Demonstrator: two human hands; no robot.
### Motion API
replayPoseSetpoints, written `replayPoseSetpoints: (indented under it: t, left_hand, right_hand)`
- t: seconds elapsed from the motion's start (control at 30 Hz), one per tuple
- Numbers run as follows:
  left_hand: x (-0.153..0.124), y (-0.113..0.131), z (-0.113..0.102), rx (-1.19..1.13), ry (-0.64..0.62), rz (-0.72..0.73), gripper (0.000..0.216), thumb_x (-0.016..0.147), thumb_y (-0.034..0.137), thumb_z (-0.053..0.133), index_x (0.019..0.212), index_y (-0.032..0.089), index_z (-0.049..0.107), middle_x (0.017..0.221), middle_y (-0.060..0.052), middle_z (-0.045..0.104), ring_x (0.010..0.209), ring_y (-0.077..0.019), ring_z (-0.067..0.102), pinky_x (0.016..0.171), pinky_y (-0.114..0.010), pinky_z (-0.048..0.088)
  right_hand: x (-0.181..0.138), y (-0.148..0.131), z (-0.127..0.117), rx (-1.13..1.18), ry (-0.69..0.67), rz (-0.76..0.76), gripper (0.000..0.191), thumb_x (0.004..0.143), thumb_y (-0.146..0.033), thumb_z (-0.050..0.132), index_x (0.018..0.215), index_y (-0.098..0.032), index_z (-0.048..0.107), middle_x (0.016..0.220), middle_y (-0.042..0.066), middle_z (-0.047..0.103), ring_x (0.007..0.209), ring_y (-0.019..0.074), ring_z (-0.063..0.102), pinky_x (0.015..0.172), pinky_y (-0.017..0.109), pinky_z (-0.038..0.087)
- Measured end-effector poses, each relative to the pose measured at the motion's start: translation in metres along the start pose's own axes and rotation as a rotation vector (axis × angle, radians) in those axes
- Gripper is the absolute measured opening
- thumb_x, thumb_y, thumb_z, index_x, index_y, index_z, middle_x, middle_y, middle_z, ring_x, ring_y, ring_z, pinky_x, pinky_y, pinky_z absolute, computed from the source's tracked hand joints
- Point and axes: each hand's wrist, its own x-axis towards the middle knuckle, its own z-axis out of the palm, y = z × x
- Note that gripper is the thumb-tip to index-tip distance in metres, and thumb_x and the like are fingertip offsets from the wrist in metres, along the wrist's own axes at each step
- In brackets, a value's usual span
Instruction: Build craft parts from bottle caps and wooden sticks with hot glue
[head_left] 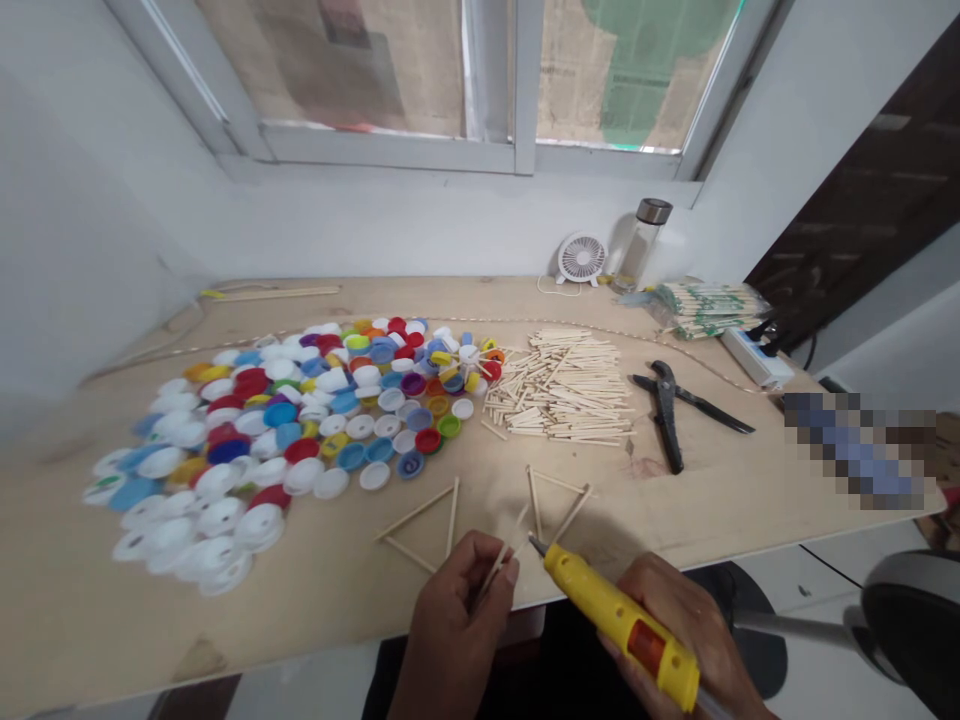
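Observation:
My left hand (466,610) pinches thin wooden sticks (501,562) between thumb and fingers, above the table's front edge. How many it holds is partly hidden. In my right hand (679,620) is a yellow glue gun (615,610), its dark nozzle pointing left, close to the held sticks. Just beyond the nozzle, joined sticks (574,513) lie in an open angular shape. A second angular stick shape (420,510) rests to the left, its lower part near my left hand. A pile of short wooden sticks (570,390) spreads behind.
Many coloured bottle caps (300,400) cover the left of the wooden table (337,610). Black-handled pliers (667,415) lie right of the stick pile. Behind stand a small white fan (582,259), a glass bottle (637,245), bagged sticks (709,308) and a power strip (756,358).

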Motion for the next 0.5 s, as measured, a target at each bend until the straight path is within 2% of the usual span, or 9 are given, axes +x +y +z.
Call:
replayPoseSetpoints:
  t: [0.3, 0.5]
  left_hand:
    - [-0.001, 0.002, 0.0, -0.007, -0.02, -0.016, 0.019, 0.075, 0.035, 0.061, 0.067, 0.02, 0.054, 0.05, 0.01, 0.039, 0.047, -0.0086, 0.034, 0.048, -0.021, 0.028]
    - [0.003, -0.006, -0.006, 0.022, -0.092, -0.059, 0.021, 0.075, 0.04, 0.062, 0.07, 0.021, 0.055, 0.056, 0.007, 0.047, 0.05, -0.01, 0.039, 0.048, -0.021, 0.033]
  right_hand:
    - [-0.003, 0.003, -0.004, -0.008, -0.008, 0.069, 0.018, 0.092, -0.034, 0.043, 0.081, -0.022, 0.048, 0.067, -0.001, 0.051, 0.056, 0.0144, 0.049, 0.051, 0.028, 0.032]
    - [0.0, 0.003, -0.014, 0.012, -0.003, 0.16, 0.01, 0.09, -0.031, 0.048, 0.086, -0.023, 0.05, 0.072, 0.0, 0.055, 0.059, 0.0158, 0.054, 0.053, 0.028, 0.04]
